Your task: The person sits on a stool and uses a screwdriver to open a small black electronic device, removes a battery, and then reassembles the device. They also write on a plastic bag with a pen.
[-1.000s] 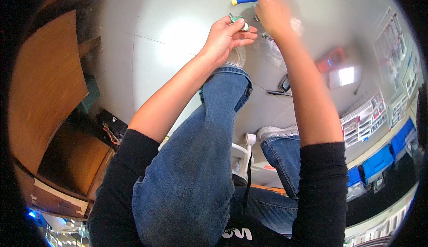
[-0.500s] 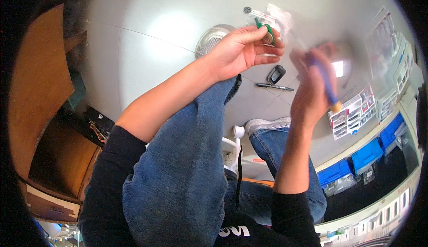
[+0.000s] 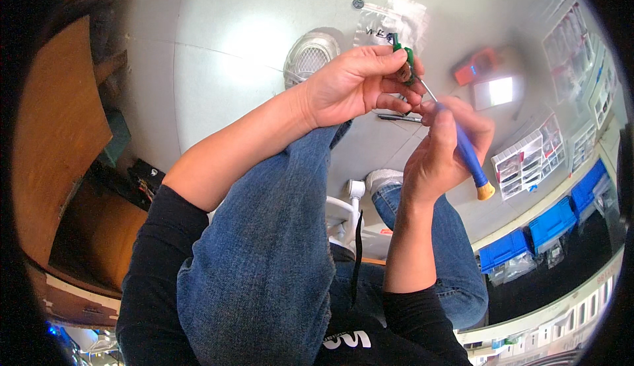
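A small green part (image 3: 407, 57) with a round metallic piece in it is pinched between the thumb and fingers of my left hand (image 3: 360, 85). My right hand (image 3: 441, 148) is closed around a screwdriver (image 3: 466, 149) with a blue handle and a yellow end. The thin metal shaft points up and to the left, its tip at the green part; whether it sits in a screw is too small to tell. The two hands are close together, fingers nearly touching, above the grey floor.
Clear plastic bags (image 3: 403, 19) with dark handwriting and a small round dark piece (image 3: 358, 3) lie beyond my hands. A pen (image 3: 399, 117) is partly hidden below them. To the right are an orange device (image 3: 477, 65), a white compartment organizer (image 3: 528, 161) and blue bins (image 3: 553, 224). A wooden cabinet (image 3: 66, 148) stands left.
My right hand has swung left with the screwdriver, bringing its tip from apart to the green part. My left hand still holds the part, slightly lower and turned.
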Motion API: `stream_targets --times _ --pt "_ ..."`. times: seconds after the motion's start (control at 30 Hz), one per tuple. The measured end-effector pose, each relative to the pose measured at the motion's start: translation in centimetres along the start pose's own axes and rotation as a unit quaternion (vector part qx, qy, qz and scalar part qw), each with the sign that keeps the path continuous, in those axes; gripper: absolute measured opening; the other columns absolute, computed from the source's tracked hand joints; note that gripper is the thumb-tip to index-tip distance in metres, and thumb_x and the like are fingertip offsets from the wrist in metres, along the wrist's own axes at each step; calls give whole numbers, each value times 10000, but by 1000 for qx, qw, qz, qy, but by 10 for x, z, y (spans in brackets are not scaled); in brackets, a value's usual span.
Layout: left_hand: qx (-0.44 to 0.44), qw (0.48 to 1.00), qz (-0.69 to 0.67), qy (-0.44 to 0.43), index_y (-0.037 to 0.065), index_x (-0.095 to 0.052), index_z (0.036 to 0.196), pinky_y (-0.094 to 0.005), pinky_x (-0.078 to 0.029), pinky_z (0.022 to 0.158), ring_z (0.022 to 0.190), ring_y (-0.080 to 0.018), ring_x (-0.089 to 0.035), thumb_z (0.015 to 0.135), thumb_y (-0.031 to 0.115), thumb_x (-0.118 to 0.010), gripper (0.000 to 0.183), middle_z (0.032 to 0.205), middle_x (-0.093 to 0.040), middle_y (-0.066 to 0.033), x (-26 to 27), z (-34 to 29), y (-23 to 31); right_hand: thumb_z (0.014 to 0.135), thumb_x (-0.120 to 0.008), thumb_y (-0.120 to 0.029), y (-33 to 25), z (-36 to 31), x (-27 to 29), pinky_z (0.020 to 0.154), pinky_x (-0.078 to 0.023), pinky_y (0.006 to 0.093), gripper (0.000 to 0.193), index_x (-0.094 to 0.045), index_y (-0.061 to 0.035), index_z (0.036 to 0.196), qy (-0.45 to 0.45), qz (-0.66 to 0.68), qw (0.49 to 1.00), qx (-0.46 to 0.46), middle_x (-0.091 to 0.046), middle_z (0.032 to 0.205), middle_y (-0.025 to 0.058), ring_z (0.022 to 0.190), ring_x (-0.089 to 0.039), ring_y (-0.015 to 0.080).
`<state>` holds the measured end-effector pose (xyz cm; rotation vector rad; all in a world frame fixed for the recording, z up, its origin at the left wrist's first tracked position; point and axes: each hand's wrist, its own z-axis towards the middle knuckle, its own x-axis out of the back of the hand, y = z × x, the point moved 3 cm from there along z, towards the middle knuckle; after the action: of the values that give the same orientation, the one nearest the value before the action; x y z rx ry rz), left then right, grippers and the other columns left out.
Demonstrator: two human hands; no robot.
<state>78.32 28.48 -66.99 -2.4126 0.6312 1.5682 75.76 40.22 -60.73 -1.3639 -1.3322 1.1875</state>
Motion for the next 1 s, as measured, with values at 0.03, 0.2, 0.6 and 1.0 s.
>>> stream_targets --times 0.03,0.2,0.6,1.0 --pt "1 1000 4 7 -11 -510 1034 -283 -546 703 812 -178 -608 932 241 -419 287 914 -579 -114 0 -1 0 794 -574 -40 0 -1 1 653 -466 289 158 -440 -6 868 -4 5 1000 -5 -558 848 156 687 -570 181" --pt "-1 1000 5 18 -19 -526 1001 -268 -551 680 796 -166 -610 930 241 -423 288 896 -583 -112 2 -2 -1 784 -564 17 1 -4 2 674 -507 300 157 -424 0 852 2 -5 1000 -16 -550 868 166 706 -591 179" --pt "14 996 69 62 6 -547 961 -244 -529 600 743 -135 -608 920 262 -446 278 814 -594 -86 1 -9 -4 771 -543 17 4 -10 -1 640 -466 256 125 -428 -14 807 -1 -51 998 -37 -538 805 134 694 -544 136" --pt "7 988 109 106 38 -553 1023 -265 -520 643 807 -132 -599 921 270 -446 276 933 -601 -70 11 -3 -6 787 -529 -19 13 -10 11 629 -463 252 103 -441 -10 839 12 -48 998 -34 -539 815 107 670 -523 128"
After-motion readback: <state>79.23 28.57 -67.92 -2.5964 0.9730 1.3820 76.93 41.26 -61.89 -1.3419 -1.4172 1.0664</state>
